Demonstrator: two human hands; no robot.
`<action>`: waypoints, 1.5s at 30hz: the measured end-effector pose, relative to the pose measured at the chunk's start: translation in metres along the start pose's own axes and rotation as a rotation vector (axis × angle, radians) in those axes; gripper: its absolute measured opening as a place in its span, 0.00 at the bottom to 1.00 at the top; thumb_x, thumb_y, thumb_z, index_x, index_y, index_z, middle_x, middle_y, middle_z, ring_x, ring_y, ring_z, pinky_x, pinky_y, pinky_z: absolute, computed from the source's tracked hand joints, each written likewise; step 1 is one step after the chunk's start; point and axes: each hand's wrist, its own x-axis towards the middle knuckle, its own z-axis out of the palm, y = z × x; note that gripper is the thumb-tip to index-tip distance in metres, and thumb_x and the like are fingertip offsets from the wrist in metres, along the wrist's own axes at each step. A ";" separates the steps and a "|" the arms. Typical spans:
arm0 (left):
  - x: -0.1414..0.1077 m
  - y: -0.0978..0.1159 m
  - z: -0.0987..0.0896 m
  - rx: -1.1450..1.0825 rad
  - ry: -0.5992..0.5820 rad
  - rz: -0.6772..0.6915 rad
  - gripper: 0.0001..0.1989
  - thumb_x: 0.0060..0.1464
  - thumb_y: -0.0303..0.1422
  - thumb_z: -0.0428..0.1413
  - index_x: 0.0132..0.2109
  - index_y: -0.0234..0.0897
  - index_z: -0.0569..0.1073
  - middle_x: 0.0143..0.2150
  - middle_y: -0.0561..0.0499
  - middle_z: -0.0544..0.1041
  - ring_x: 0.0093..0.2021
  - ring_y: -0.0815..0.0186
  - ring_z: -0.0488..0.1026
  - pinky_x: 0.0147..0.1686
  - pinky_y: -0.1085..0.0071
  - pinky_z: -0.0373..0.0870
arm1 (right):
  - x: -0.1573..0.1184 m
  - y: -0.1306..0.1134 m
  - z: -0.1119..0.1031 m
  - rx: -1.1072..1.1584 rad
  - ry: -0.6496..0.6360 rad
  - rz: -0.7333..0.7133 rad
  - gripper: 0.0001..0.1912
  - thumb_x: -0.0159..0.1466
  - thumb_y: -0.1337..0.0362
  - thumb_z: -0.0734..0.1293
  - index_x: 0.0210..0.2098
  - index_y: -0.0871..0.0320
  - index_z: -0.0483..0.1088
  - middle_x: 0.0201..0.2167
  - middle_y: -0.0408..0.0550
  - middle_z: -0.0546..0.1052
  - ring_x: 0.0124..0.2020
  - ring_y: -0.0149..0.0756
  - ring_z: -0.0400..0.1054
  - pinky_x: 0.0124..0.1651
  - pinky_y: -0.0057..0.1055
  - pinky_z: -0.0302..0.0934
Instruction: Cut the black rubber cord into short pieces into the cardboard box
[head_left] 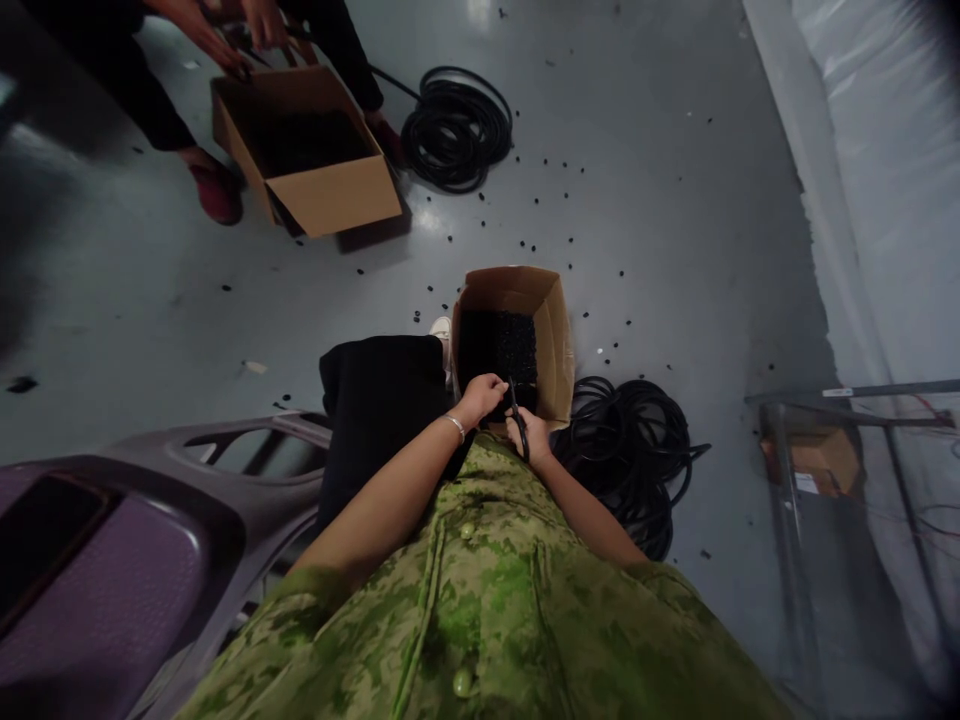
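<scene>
My right hand [534, 436] is closed around a pair of black-handled scissors [514, 398], its blades pointing away from me. Just left of the blades, the fingers of my left hand [482, 394] are pinched together; whatever they hold is too small or hidden to make out. Both hands are over the near edge of an open cardboard box [556, 345]. Inside it lies a mass of small black pieces [514, 340]. A heap of coiled black tubing [637, 440] rests on the floor to the right of the box.
Another person's hands [262, 25] are over a larger cardboard box [337, 200], far left. Beside it lies a coil of black tubing [457, 130]. Small black bits dot the grey floor [660, 200]. A purple chair [142, 590] with a phone stands left, a metal frame [795, 480] right.
</scene>
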 end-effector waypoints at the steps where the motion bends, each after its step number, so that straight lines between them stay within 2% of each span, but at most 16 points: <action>1: 0.000 0.000 0.000 0.000 0.000 -0.020 0.08 0.56 0.33 0.55 0.29 0.35 0.71 0.20 0.57 0.66 0.20 0.72 0.59 0.23 0.75 0.56 | 0.000 0.001 0.001 -0.013 0.005 -0.003 0.19 0.60 0.51 0.64 0.40 0.58 0.76 0.19 0.39 0.68 0.20 0.30 0.62 0.25 0.24 0.59; 4: 0.000 0.001 0.000 -0.004 -0.002 -0.066 0.08 0.56 0.33 0.56 0.30 0.35 0.71 0.20 0.57 0.66 0.20 0.72 0.59 0.24 0.75 0.56 | 0.001 0.001 0.001 -0.041 0.022 -0.006 0.18 0.60 0.52 0.64 0.40 0.59 0.77 0.20 0.40 0.69 0.20 0.30 0.63 0.26 0.24 0.60; 7: 0.001 0.000 -0.001 -0.005 0.002 -0.052 0.09 0.55 0.35 0.56 0.30 0.36 0.71 0.21 0.57 0.66 0.20 0.72 0.59 0.24 0.75 0.56 | -0.001 -0.002 -0.001 -0.043 0.013 -0.005 0.17 0.61 0.53 0.65 0.40 0.58 0.76 0.20 0.39 0.69 0.20 0.29 0.64 0.26 0.23 0.60; 10: 0.001 -0.001 -0.003 0.031 0.004 0.017 0.08 0.54 0.35 0.56 0.30 0.36 0.71 0.22 0.56 0.68 0.22 0.71 0.61 0.25 0.74 0.57 | -0.002 -0.010 -0.006 -0.018 -0.018 0.007 0.16 0.61 0.54 0.65 0.42 0.57 0.75 0.19 0.39 0.71 0.20 0.30 0.65 0.27 0.24 0.62; 15: -0.001 0.002 -0.007 0.148 -0.109 0.179 0.07 0.52 0.34 0.56 0.28 0.35 0.72 0.23 0.55 0.70 0.26 0.70 0.64 0.28 0.73 0.59 | 0.000 -0.026 -0.017 0.096 -0.119 0.062 0.17 0.61 0.55 0.66 0.46 0.56 0.72 0.21 0.39 0.75 0.22 0.33 0.70 0.30 0.27 0.65; 18: -0.002 0.004 -0.008 0.188 -0.141 0.209 0.07 0.52 0.33 0.55 0.28 0.35 0.72 0.23 0.55 0.71 0.26 0.69 0.65 0.29 0.73 0.60 | 0.000 -0.029 -0.019 0.104 -0.132 0.074 0.16 0.60 0.55 0.66 0.46 0.55 0.72 0.21 0.39 0.74 0.22 0.33 0.70 0.29 0.27 0.64; 21: -0.002 0.004 -0.007 0.209 -0.136 0.201 0.07 0.52 0.32 0.56 0.28 0.35 0.73 0.22 0.55 0.71 0.26 0.69 0.64 0.28 0.73 0.59 | -0.001 -0.026 -0.015 0.063 -0.093 0.073 0.14 0.60 0.56 0.65 0.42 0.55 0.73 0.19 0.37 0.71 0.20 0.32 0.67 0.26 0.26 0.61; 25: -0.001 0.003 -0.006 0.225 -0.069 0.156 0.07 0.52 0.30 0.57 0.27 0.35 0.73 0.22 0.55 0.70 0.25 0.69 0.64 0.28 0.73 0.59 | -0.002 -0.021 -0.007 -0.030 -0.006 0.054 0.12 0.59 0.57 0.63 0.38 0.55 0.74 0.18 0.37 0.70 0.20 0.32 0.65 0.26 0.25 0.60; 31: 0.000 0.002 -0.005 0.182 -0.013 0.076 0.07 0.55 0.30 0.56 0.29 0.34 0.74 0.22 0.54 0.70 0.24 0.69 0.64 0.29 0.73 0.60 | -0.001 -0.016 -0.002 -0.104 0.050 -0.018 0.13 0.59 0.58 0.63 0.37 0.56 0.76 0.20 0.40 0.72 0.22 0.32 0.66 0.28 0.25 0.59; 37: 0.003 0.001 -0.004 0.161 0.033 0.009 0.08 0.58 0.30 0.55 0.32 0.34 0.75 0.24 0.53 0.72 0.24 0.69 0.65 0.29 0.73 0.61 | 0.000 -0.011 0.000 -0.148 0.082 -0.044 0.12 0.59 0.60 0.62 0.35 0.56 0.76 0.20 0.41 0.73 0.23 0.32 0.68 0.29 0.25 0.59; 41: 0.004 0.000 -0.002 0.145 0.043 -0.012 0.08 0.59 0.31 0.54 0.34 0.34 0.75 0.24 0.53 0.72 0.23 0.70 0.64 0.28 0.74 0.61 | 0.000 -0.009 0.001 -0.150 0.077 -0.048 0.12 0.59 0.58 0.63 0.34 0.55 0.77 0.22 0.41 0.75 0.24 0.33 0.70 0.31 0.25 0.61; 45: 0.002 0.001 -0.002 0.104 0.063 -0.034 0.08 0.59 0.30 0.54 0.33 0.34 0.74 0.23 0.54 0.71 0.23 0.71 0.64 0.28 0.75 0.60 | 0.003 -0.007 0.003 -0.081 0.057 0.031 0.13 0.59 0.56 0.63 0.37 0.55 0.76 0.19 0.39 0.72 0.22 0.33 0.68 0.28 0.25 0.60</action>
